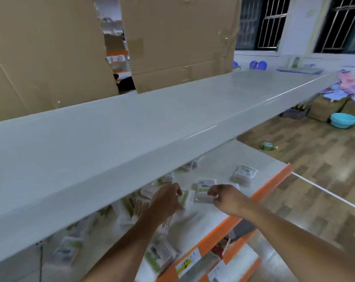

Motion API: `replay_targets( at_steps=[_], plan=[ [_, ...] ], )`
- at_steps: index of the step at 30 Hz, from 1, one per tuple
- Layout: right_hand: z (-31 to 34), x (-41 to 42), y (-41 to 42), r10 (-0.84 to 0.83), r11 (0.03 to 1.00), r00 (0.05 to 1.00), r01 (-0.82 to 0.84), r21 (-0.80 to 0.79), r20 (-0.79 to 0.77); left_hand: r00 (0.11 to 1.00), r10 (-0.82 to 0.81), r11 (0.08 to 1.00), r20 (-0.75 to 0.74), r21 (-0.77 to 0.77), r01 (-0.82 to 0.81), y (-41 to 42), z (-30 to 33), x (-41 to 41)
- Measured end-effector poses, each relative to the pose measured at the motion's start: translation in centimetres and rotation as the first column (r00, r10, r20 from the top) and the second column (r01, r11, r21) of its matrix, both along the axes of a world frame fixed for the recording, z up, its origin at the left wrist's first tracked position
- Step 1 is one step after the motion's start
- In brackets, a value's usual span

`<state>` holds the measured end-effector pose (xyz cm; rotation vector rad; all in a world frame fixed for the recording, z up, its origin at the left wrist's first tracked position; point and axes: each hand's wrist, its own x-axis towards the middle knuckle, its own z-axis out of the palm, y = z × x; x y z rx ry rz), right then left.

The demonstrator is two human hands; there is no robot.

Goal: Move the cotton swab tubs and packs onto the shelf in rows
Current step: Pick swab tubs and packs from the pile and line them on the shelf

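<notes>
Head view, only one. Both hands reach under the upper shelf board [131,127] onto the lower shelf [219,165], lower centre of frame. Left hand [166,200] has fingers curled round a small pack [186,198] with a green stripe, pack stands roughly upright on its edge, long axis running away from the camera toward the upper right. Right hand [225,198] sits just right of it, fingers loosely curled, touching the near edge of a flat pack [204,191]; cannot tell if it actually grips it. That flat pack lies label up, long axis pointing to the upper left. Another flat pack [243,175] lies apart toward the right end of the shelf, same tilt. More packs [131,206] piled loosely in the lower left under the board, blurred, mixed directions; one more pack [160,255] near the front edge at bottom centre, green print, text unreadable. Labels on all packs too blurred to read. Orange shelf edge [260,196] carries a yellow-and-white price tag [187,263], writing illegible. Shelf surfaces white, glossy. Cardboard sheets [178,37] stand behind the board, upper left. Right side: wood-pattern floor [315,159], a teal basin [343,120], a bottle [268,146] lying on the floor, barred windows [272,23] at upper right.
</notes>
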<state>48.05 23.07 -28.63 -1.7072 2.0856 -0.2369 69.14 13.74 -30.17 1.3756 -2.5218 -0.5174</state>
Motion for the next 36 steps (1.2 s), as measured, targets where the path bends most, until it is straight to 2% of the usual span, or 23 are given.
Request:
replay_targets(
  at_steps=[2, 5, 10, 13, 15, 20, 23, 25, 28, 31, 36],
  plan=[
    [0.3, -1.3, -1.5, 0.021, 1.0, 1.0, -0.021, -0.021, -0.006, 0.998, 0.061, 0.998, 0.011, 0.031, -0.061, -0.7, -0.4, -1.1],
    [0.6, -2.8, -3.3, 0.071, 0.997, 0.997, -0.07, -0.027, 0.013, 0.989, 0.062, 0.997, 0.136, 0.032, -0.067, -1.4, -1.4, -2.2],
    [0.6, -3.9, -5.8, 0.239, 0.971, 0.97, -0.239, -0.029, 0.03, 0.93, 0.016, 0.989, 0.367, -0.144, 0.04, -1.8, -2.1, -3.3],
    [0.5, -4.1, -6.9, 0.365, 0.931, 0.93, -0.365, -0.003, -0.042, 0.88, -0.014, 0.994, 0.475, -0.091, 0.066, -1.7, -1.5, -4.0],
    [0.1, -4.4, -7.6, 0.439, 0.898, 0.893, -0.44, 0.013, -0.099, 0.869, 0.007, 0.994, 0.494, -0.095, 0.046, -1.6, -1.1, -4.4],
    [-0.8, -5.0, -8.8, 0.573, 0.817, 0.789, -0.572, 0.076, -0.222, 0.884, 0.142, 0.981, 0.447, -0.186, -0.063, -1.3, -0.2, -4.7],
    [-0.6, -5.3, -9.5, 0.626, 0.775, 0.729, -0.621, 0.118, -0.278, 0.913, 0.24, 0.956, 0.33, -0.243, -0.163, -1.2, 0.5, -4.2],
    [-0.6, -5.5, -9.8, 0.654, 0.751, 0.696, -0.645, 0.142, -0.297, 0.935, 0.286, 0.945, 0.209, -0.221, -0.24, -0.7, 1.0, -3.8],
    [-0.8, -5.4, -10.1, 0.701, 0.708, 0.641, -0.678, 0.198, -0.314, 0.93, 0.365, 0.922, -0.031, -0.123, -0.366, 0.5, 1.8, -3.8],
    [-0.7, -5.3, -10.4, 0.708, 0.703, 0.638, -0.678, 0.214, -0.303, 0.853, 0.47, 0.882, -0.228, 0.092, -0.461, 2.3, 2.0, -3.8],
    [-0.2, -5.4, -10.8, 0.662, 0.742, 0.68, -0.654, 0.147, -0.314, 0.75, 0.62, 0.781, -0.23, 0.275, -0.561, 4.8, 0.5, -2.8]
  ],
)
